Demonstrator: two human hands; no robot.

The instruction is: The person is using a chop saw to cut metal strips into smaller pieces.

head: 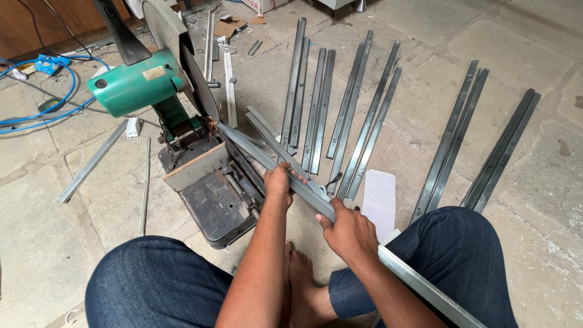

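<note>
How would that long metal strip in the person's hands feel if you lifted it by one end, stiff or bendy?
Probably fairly stiff: the metal strip has a folded, channel-like profile and runs straight from the chop saw past the knee. It looks thin, so likely light for its length. Both the left hand and right hand hold it, suggesting one-ended lifting would be awkward.

One green chop saw (176, 115), one long grey metal channel (303, 189) under two hands, one white paper sheet (379, 200), two blue-jeaned knees.
</note>
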